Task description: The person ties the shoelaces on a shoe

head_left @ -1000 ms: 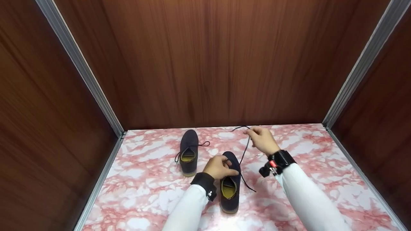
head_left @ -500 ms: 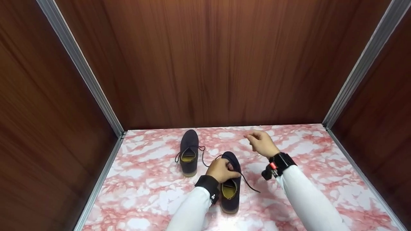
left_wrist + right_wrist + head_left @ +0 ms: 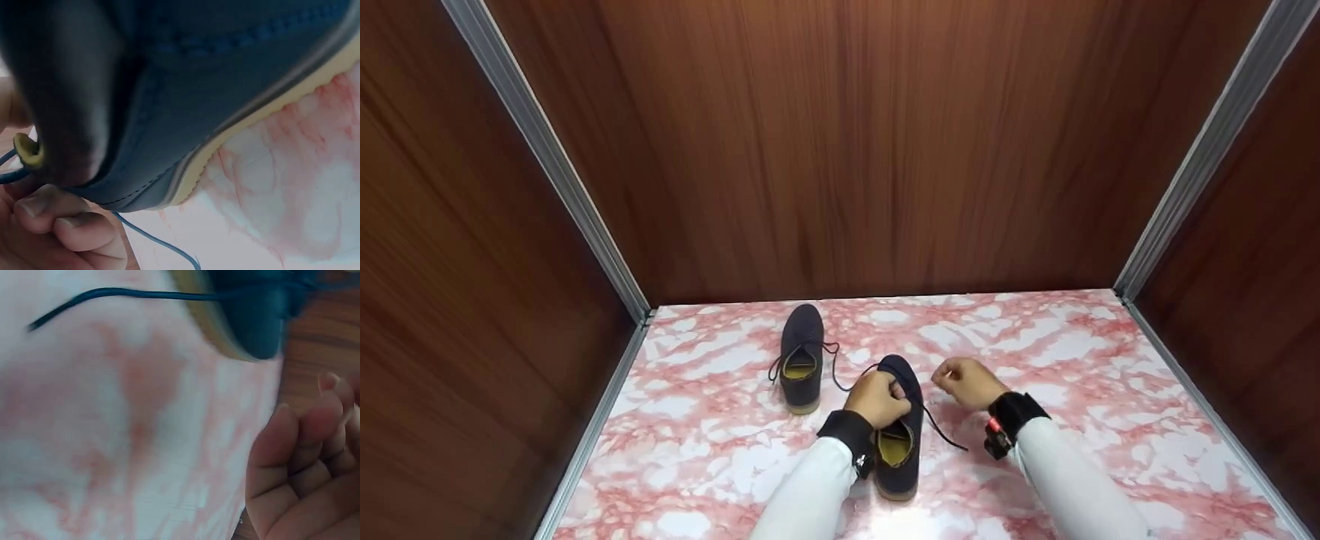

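In the head view, a dark navy lace-up shoe with a yellow insole stands on the marbled surface. My left hand grips its upper around the lacing, covering that part. The left wrist view has curled fingers at the shoe's opening, beside a yellow-lined edge and a lace. One shoelace end trails right of the shoe; another lace runs out on its left. Just right of the toe, my right hand hovers with loosely bent fingers, holding nothing.
A second navy shoe, its laces loose, stands to the left and farther back. Brown wood-grain panels enclose the back and sides, with grey metal strips at the corners. The surface is red-and-white marbled.
The right hand has let go of the shoelace, then come down and nearer the shoe. That lace now lies left of the near shoe. The left hand has shifted slightly right.
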The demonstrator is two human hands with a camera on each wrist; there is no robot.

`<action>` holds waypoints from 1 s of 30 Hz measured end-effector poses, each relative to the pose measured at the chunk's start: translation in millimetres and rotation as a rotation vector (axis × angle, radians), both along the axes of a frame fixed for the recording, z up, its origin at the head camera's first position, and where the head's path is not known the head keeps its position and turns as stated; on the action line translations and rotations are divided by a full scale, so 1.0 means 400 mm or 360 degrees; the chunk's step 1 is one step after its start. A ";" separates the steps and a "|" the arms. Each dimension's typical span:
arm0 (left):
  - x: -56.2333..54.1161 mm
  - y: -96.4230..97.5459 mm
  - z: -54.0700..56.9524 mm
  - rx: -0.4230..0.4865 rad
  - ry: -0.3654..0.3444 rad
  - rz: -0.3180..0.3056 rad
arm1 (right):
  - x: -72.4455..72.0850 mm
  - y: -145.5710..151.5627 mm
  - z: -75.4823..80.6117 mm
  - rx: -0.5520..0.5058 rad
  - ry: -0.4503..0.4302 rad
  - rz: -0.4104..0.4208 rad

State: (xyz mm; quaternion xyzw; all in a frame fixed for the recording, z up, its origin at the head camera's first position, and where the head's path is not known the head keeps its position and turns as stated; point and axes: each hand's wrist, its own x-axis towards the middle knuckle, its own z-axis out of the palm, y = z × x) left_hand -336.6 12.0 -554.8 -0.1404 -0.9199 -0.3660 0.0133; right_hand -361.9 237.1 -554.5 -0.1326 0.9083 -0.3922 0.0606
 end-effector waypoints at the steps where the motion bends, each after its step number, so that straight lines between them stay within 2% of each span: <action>1: -0.001 -0.001 0.000 0.0018 -0.0022 -0.0003 | 0.005 -0.006 -0.011 0.0048 0.0005 0.0034; 6: -0.001 -0.004 0.004 0.0128 -0.0141 0.0018 | 0.029 -0.037 -0.060 0.0248 -0.0026 0.0057; 13: -0.007 -0.007 0.009 0.0302 -0.0179 0.0043 | 0.040 -0.055 -0.108 0.0334 0.0119 0.0024; 20: -0.006 -0.016 0.021 0.0352 -0.0138 0.0066 | 0.049 -0.043 -0.100 0.0349 0.0148 0.0062; 26: -0.007 -0.026 0.022 0.0521 -0.0223 0.0051 | 0.058 -0.026 -0.076 0.0341 0.0213 0.0105; 30: -0.004 -0.032 0.022 0.0582 -0.0263 0.0065 | 0.060 -0.014 -0.061 0.0336 0.0238 0.0126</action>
